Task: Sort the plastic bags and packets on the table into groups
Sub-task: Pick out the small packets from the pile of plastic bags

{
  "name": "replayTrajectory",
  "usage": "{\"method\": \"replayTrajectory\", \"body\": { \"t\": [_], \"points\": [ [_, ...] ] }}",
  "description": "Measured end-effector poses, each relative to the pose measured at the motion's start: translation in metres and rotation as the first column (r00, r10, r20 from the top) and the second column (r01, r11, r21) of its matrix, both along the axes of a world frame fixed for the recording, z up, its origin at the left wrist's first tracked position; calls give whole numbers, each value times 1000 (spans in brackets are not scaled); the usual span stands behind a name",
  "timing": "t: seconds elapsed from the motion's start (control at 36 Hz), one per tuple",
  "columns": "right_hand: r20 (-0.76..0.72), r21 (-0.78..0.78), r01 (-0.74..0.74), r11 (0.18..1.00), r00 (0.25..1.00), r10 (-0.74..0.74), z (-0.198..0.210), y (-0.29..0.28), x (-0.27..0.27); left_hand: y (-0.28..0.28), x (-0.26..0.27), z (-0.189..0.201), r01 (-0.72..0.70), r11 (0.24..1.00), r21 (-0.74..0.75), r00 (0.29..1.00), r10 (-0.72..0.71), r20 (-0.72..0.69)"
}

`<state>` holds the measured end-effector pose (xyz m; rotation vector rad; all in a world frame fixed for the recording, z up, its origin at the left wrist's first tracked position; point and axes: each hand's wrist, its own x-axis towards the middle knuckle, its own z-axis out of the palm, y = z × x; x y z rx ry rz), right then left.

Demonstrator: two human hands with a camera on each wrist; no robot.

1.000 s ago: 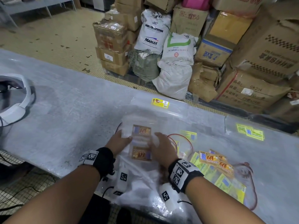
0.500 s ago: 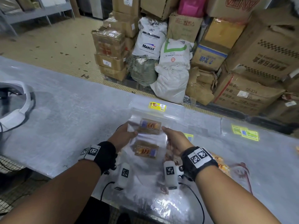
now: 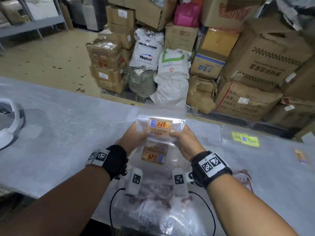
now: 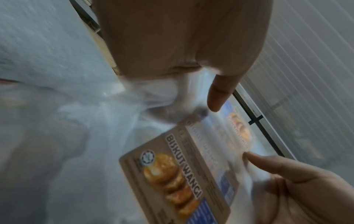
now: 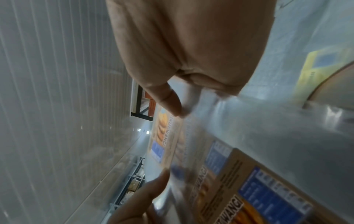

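Observation:
A stack of clear plastic bags with orange "Biskut Wangi" labels (image 3: 160, 125) is lifted off the table in the head view. My left hand (image 3: 136, 135) grips its left side and my right hand (image 3: 184, 138) grips its right side, thumbs on top. A second orange-labelled bag (image 3: 154, 155) hangs or lies just below them. In the left wrist view the label (image 4: 180, 174) sits under my left thumb (image 4: 218, 97). In the right wrist view my right thumb (image 5: 170, 103) presses the same stack (image 5: 164, 139).
More clear bags with yellow-green labels (image 3: 245, 138) lie at the right of the grey table (image 3: 68, 133), an orange one (image 3: 300, 156) further right. A white headset (image 3: 10, 126) sits at the left edge. Boxes and sacks (image 3: 170, 65) stand beyond the table.
Both hands have lifted the orange-labelled bags from the pile and raised them forward, away from the table's near edge. The head view has tilted up.

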<state>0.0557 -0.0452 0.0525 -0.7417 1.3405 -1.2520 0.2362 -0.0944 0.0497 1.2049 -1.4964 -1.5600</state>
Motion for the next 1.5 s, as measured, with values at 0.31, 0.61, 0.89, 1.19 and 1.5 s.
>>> {"method": "replayTrajectory", "body": {
  "t": [0.31,0.61,0.89,1.19,1.5],
  "points": [
    [-48,-150,94,984,994,-102,15,0,-24,1,-26,14,-145,987,-62,986,140,-90],
    [-207,-191,52,980,974,-92,3,14,-32,7,-33,11,-67,988,-136,997,71,30],
    [-256,-71,91,993,961,-106,-2,17,-35,1,-38,22,89,979,-186,976,-49,212],
    [-89,-45,203,978,975,-206,5,19,-51,-9,-45,38,189,963,-194,960,-139,243],
    [-135,-3,435,900,892,-432,-4,40,-76,-28,-98,73,505,813,-291,798,-309,518]
  ]
}}
